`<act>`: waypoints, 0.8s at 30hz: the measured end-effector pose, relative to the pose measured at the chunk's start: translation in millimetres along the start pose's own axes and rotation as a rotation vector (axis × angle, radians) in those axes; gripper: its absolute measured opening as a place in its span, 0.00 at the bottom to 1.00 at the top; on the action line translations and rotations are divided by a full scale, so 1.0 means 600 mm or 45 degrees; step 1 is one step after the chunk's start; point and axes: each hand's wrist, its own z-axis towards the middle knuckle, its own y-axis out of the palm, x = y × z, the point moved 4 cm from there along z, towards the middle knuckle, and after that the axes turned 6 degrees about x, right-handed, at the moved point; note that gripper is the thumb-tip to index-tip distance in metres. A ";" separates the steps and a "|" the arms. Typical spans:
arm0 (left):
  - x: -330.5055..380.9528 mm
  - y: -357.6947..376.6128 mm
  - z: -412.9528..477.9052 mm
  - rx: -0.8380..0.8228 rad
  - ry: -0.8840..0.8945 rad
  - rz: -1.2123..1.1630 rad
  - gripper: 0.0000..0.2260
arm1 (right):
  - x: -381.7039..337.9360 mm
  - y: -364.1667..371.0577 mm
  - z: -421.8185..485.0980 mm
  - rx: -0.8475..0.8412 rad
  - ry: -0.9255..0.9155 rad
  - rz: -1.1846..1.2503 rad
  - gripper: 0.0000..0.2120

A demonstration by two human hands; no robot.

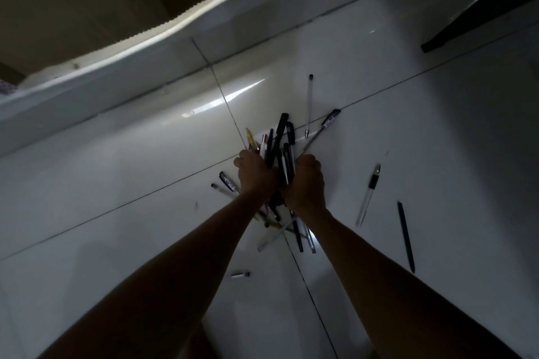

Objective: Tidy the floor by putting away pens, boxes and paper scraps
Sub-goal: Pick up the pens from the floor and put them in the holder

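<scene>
A thick bundle of pens (280, 148), mostly black, sticks up between my two hands above the white tiled floor. My left hand (255, 175) presses the bundle from the left and my right hand (306, 181) from the right, both closed around it. More pens (297, 234) lie in a loose heap on the floor below my wrists. Single pens lie apart: a clear one (309, 105) beyond the bundle, a clear one with a black grip (369, 194) to the right, a dark slim one (406, 236) farther right, and a short cap piece (240, 274) near my left forearm.
A white baseboard or ledge (145, 67) runs diagonally along the far edge of the floor, with a brown wall above it. A dark piece of furniture (490, 6) juts in at the top right. The room is dim.
</scene>
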 end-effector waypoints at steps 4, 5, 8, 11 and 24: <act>-0.003 0.003 -0.002 -0.006 -0.042 -0.077 0.24 | 0.003 0.009 -0.004 0.023 0.008 0.021 0.22; -0.005 0.003 -0.001 -0.007 -0.053 -0.101 0.24 | 0.003 0.009 -0.005 0.028 0.008 0.040 0.22; -0.013 -0.001 0.004 -0.011 -0.102 -0.156 0.22 | 0.002 0.008 -0.008 0.017 0.017 0.077 0.24; -0.018 -0.005 0.008 0.008 -0.101 -0.197 0.19 | 0.005 0.007 -0.006 0.031 0.050 0.097 0.24; -0.059 -0.047 -0.017 0.044 -0.221 -0.321 0.08 | 0.013 0.001 0.005 -0.073 0.089 -0.044 0.21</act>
